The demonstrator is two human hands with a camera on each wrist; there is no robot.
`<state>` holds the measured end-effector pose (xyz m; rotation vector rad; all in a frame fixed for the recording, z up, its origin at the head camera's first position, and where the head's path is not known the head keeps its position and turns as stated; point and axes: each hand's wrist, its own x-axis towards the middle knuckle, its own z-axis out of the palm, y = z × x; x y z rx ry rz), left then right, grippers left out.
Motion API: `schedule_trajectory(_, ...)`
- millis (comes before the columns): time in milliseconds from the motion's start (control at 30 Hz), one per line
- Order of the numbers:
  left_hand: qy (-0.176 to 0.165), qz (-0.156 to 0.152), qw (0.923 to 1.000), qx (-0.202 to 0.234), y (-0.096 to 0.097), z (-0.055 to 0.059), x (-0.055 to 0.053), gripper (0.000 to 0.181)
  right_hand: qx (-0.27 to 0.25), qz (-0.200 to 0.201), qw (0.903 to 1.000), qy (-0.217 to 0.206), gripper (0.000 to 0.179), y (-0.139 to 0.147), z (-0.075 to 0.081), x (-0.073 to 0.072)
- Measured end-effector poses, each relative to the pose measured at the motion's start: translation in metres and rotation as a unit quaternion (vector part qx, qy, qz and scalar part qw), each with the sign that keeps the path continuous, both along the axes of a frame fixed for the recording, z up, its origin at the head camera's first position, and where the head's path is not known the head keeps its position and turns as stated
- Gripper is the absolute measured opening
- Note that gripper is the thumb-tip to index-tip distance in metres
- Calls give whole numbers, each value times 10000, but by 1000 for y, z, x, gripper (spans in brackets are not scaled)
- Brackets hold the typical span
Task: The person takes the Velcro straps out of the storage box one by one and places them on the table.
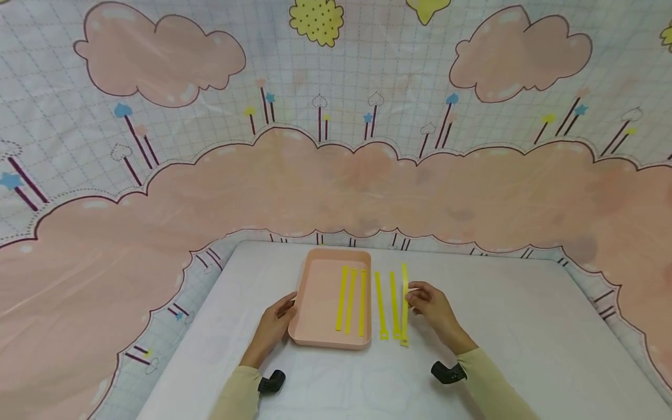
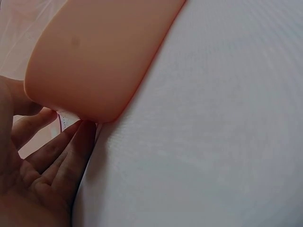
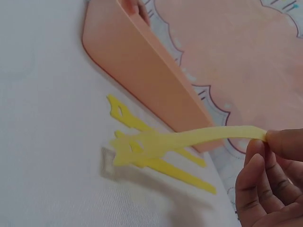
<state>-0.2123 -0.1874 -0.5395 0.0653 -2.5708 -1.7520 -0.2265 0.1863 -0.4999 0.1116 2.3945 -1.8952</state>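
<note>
Pinched between the thumb and fingertips of my right hand [image 1: 433, 306] is a yellow hook-and-loop cable tie [image 3: 208, 136]. Its slotted head hangs toward the table, above two more yellow cable ties [image 1: 381, 303] lying right of the tray. The pink-orange tray [image 1: 317, 339] has three yellow cable ties [image 1: 353, 300] laid lengthwise in its right half. At the tray's left side, my left hand [image 1: 274, 324] holds the edge, its fingers [image 2: 78, 151] against the outer wall in the left wrist view. The rim hides some of those fingertips.
A white cloth [image 1: 525, 326] covers the table. Behind and around it hangs a patterned sheet [image 1: 325, 186] with clouds and stars. Black wrist devices [image 1: 448, 372] are worn on both forearms.
</note>
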Motion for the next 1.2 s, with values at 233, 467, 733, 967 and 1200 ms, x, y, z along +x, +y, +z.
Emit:
schedule_trajectory(233, 121, -21, 9999, -41, -2, 1, -1, 43, -66, 27, 10000, -58, 32, 9, -2, -4)
schedule_trajectory(467, 108, -9, 9999, -65, -1, 2, 0, 43, 188, 20, 9997, -138, 34, 16, -7, -10)
schedule_trajectory(733, 103, -44, 9999, -93, 0, 6, 2, 43, 447, 24, 9987, -253, 28, 20, -16, -21)
schedule_trajectory(967, 86, -8, 9999, -147, 0, 3, 2, 42, 594, 240, 9974, -335, 23, 23, -23, -29)
schedule_trajectory(1200, 64, 5, 10000, -53, 0, 3, 4, 41, 957, 393, 9944, -196, 20, 26, -28, -37)
